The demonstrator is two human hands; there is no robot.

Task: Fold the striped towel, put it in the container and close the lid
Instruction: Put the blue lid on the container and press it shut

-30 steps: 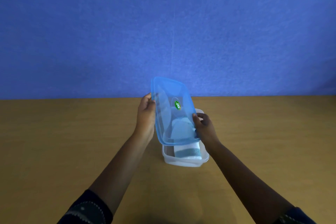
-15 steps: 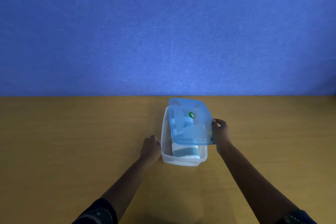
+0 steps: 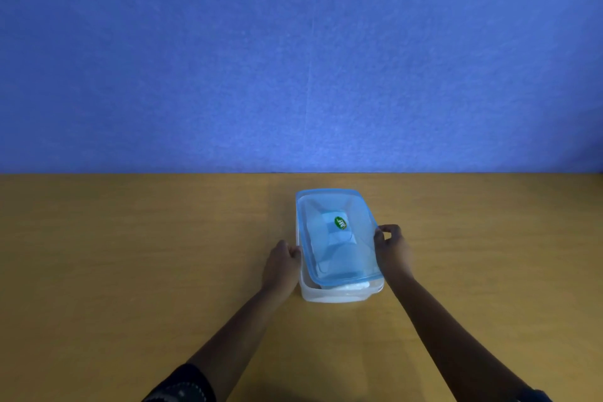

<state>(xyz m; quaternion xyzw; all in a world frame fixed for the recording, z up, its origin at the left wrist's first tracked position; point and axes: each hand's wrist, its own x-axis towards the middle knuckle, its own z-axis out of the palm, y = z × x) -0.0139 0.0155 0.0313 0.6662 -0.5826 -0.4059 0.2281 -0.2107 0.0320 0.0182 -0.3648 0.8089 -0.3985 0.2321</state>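
Head view: right hand (image 3: 393,250) pinches translucent blue lid (image 3: 337,235); left hand (image 3: 282,266), seemingly curled, steadies clear rectangular container (image 3: 339,295).

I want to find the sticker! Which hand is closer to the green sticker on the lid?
Right. The right hand grips the lid edge, just right of the green sticker; the left hand sits farther away, at the container side.

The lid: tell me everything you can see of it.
The lid is translucent blue plastic, rectangular with rounded corners, a raised rim and a green oval sticker. It lies on the clear container, its near end not seated, leaving a gap where the towel shows. The right hand pinches its right edge; the left hand is at its left edge.
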